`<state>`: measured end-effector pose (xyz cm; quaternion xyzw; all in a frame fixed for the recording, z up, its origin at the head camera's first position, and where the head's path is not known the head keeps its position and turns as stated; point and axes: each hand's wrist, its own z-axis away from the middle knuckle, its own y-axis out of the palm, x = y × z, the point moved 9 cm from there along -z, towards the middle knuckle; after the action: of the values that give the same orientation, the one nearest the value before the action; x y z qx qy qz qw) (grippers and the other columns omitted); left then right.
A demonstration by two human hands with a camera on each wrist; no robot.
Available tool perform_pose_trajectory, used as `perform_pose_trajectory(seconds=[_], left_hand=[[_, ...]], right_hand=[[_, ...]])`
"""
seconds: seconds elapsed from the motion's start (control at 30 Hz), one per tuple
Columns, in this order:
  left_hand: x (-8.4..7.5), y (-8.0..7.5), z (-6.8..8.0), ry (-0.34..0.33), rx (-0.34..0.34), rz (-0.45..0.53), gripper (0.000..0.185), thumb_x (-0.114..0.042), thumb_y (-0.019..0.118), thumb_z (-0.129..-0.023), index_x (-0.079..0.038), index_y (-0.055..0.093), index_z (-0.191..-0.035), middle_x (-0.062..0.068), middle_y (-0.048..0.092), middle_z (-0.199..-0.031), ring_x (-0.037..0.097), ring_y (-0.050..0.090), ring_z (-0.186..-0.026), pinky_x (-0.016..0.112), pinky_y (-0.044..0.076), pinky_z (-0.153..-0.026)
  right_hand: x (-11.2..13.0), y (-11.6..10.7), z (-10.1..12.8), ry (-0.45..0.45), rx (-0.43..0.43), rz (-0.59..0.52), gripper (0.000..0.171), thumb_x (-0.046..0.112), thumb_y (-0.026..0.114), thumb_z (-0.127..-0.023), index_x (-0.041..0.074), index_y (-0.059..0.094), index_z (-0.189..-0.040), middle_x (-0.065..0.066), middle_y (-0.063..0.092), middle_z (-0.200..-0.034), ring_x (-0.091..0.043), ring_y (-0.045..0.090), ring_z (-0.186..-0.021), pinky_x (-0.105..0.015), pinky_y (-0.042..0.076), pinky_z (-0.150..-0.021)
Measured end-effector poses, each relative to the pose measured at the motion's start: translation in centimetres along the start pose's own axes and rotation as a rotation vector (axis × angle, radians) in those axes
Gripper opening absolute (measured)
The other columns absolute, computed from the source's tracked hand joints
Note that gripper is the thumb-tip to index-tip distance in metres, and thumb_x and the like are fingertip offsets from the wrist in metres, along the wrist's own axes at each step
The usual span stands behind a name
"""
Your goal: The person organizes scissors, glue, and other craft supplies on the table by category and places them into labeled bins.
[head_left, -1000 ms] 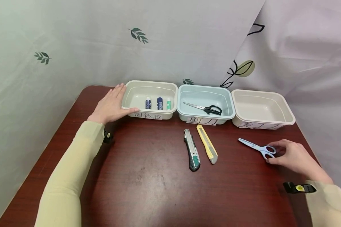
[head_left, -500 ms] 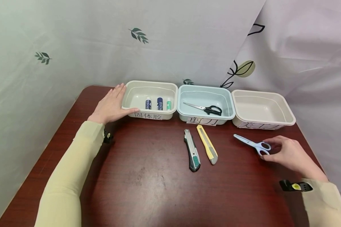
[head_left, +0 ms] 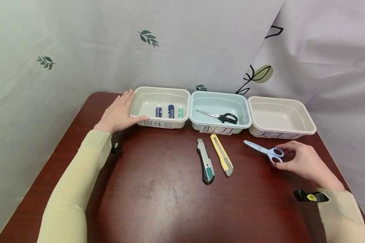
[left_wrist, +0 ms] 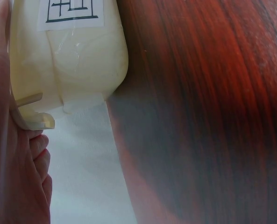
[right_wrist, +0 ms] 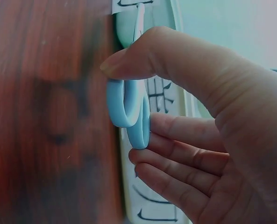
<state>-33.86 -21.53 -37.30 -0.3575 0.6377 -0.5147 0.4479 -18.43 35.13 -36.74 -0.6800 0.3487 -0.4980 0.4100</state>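
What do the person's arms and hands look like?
The left sleeve and right sleeve are long and pale yellow to cream, reaching the wrists. A small black gadget shows at the left wrist, and a black piece with a yellow spot at the right. The left hand and right hand wear no gloves.

left bin [head_left: 162, 96]: 固体胶 | blue bin [head_left: 220, 101]: 剪刀 | right bin [head_left: 280, 114]: 美工 — rest unclear

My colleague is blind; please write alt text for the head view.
The right hand holds light-blue scissors above a dark red table; the left hand touches a beige bin with three glue sticks. To its right are a blue bin with black-handled scissors and another beige bin; two box cutters lie in front.
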Motion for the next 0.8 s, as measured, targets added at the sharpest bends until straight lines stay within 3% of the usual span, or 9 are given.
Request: perform_pose_trajectory(seconds=[0.23,0.4,0.8], left_hand=[[-0.1,0.0,-0.1,0.005,-0.002,-0.003,0.119,-0.080,0.052,-0.087,0.002,0.010,-0.162,0.022,0.010,-0.167,0.035,0.009,-0.154,0.043,0.002,-0.125],[-0.1,0.0,-0.2,0.006,0.001,-0.004,0.119,-0.080,0.052,-0.087,0.002,0.009,-0.162,0.022,0.010,-0.167,0.035,0.009,-0.154,0.043,0.002,-0.125],[0.0,0.1,-0.2,0.009,0.000,-0.002,0.119,-0.080,0.052,-0.087,0.002,0.010,-0.162,0.021,0.010,-0.168,0.034,0.008,-0.154,0.043,0.003,-0.125]], right_hand=[[1.4,-1.0,-0.4,-0.030,-0.049,0.037,0.056,0.027,0.099,-0.061,0.005,0.076,-0.108,-0.004,0.070,-0.093,-0.014,0.063,-0.076,-0.014,0.043,-0.064],[2.2,-1.7,-1.0,-0.051,-0.071,0.047,0.057,0.027,0.099,-0.061,0.008,0.076,-0.109,-0.003,0.071,-0.096,-0.009,0.063,-0.075,-0.016,0.043,-0.065],[4.5,-1.7,-3.3,-0.064,-0.089,-0.042,0.055,0.021,0.098,-0.064,0.010,0.077,-0.114,0.000,0.071,-0.101,-0.015,0.065,-0.084,-0.015,0.042,-0.070]])
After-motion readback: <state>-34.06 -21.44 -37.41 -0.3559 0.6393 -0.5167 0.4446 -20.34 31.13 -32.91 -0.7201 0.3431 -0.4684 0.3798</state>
